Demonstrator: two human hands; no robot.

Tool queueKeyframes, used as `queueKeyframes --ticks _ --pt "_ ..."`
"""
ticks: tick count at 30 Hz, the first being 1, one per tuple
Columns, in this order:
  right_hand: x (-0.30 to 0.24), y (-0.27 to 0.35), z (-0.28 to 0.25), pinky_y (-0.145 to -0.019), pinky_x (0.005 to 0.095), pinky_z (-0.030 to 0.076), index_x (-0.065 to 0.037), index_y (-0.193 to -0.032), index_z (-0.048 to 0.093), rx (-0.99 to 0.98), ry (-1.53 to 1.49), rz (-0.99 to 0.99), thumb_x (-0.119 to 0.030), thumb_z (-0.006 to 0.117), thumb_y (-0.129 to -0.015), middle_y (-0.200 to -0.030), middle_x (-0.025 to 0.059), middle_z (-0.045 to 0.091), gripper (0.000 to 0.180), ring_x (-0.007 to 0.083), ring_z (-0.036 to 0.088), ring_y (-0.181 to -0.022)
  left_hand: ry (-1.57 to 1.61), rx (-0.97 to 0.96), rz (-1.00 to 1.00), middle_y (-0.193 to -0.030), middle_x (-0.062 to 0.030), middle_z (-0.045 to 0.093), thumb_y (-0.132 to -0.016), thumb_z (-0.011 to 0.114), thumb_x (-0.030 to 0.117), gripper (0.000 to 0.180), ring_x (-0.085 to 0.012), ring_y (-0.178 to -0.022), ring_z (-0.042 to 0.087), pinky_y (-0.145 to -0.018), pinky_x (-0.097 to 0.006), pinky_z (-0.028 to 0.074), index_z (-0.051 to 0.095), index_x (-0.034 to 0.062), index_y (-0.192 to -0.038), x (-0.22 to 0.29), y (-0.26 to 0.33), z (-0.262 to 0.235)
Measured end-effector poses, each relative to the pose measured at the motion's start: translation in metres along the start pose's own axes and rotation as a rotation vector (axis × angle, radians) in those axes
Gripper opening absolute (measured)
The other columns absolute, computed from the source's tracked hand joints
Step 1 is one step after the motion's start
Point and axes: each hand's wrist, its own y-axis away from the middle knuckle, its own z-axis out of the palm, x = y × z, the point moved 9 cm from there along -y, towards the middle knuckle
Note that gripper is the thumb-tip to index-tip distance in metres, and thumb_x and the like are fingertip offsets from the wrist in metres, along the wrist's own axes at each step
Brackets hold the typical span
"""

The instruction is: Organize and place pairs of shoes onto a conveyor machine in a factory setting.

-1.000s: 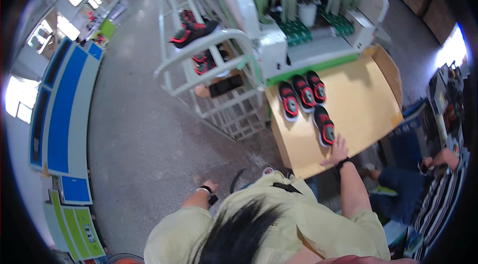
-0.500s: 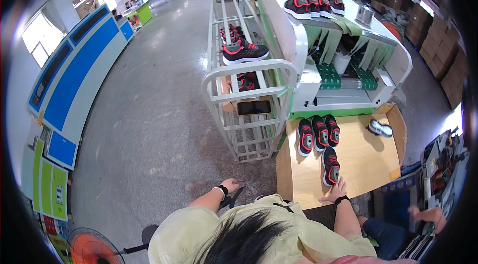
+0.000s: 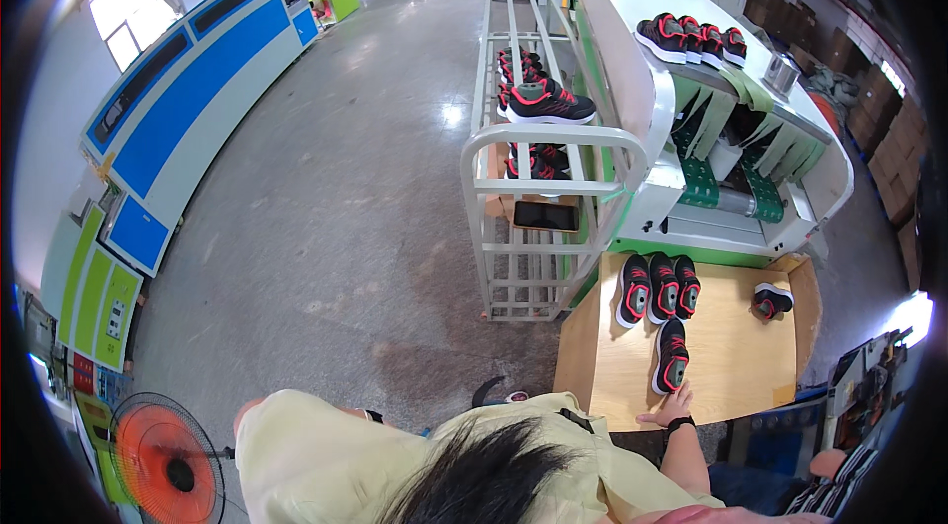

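My right hand (image 3: 673, 408) lies on the near edge of a wooden table (image 3: 736, 366), fingers spread. Its fingertips are at the heel of a black and red sneaker (image 3: 671, 356) with a white sole; whether they touch it I cannot tell. Just beyond, a row of similar sneakers (image 3: 663, 289) stands side by side, toes away from me. Another black sneaker (image 3: 773, 301) rests apart near the table's right side. Hidden behind my pale sleeve (image 3: 306, 435) is my left hand; only part of a dark wristband (image 3: 373, 415) shows there.
Left of the table stands a metal rack (image 3: 553, 136) with sneakers and a phone (image 3: 546, 216). A conveyor machine (image 3: 647, 80) carries several sneakers (image 3: 688, 38) and a metal cup (image 3: 782, 75) on top. An orange fan (image 3: 166, 470) is at lower left; another person's striped sleeve (image 3: 844, 480) is at lower right.
The lone sneaker has tipped from showing its white sole to showing its dark upper. My left hand has drawn back out of sight. The view has shifted; my right hand stays by the near sneaker.
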Motion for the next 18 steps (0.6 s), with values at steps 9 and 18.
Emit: queueKeyframes --ticks 9,18 --pt "0.001 0.007 -0.004 -0.118 0.0529 0.015 -0.008 -0.154 -0.008 -0.002 -0.034 -0.019 -0.071 0.086 -0.039 -0.159 0.0235 -0.015 0.161 0.0456 -0.008 -0.146 0.536 -0.111 0.213 -0.083 -0.0052 0.072 -0.085 0.066 0.020 0.019 -0.0154 -0.070 0.065 -0.063 -0.032 0.051 0.071 0.0051 -0.096 0.062 0.036 -0.007" --pt "0.006 -0.007 0.004 -0.120 0.0492 0.004 -0.001 -0.153 -0.008 -0.005 -0.003 -0.066 -0.079 0.081 -0.037 -0.157 0.0283 -0.014 0.165 0.0466 -0.010 -0.145 0.812 -0.295 0.203 -0.074 0.0064 0.064 -0.089 0.069 0.020 0.011 -0.0008 -0.060 0.055 -0.054 -0.018 0.044 0.069 0.0088 -0.090 0.125 0.054 -0.041"
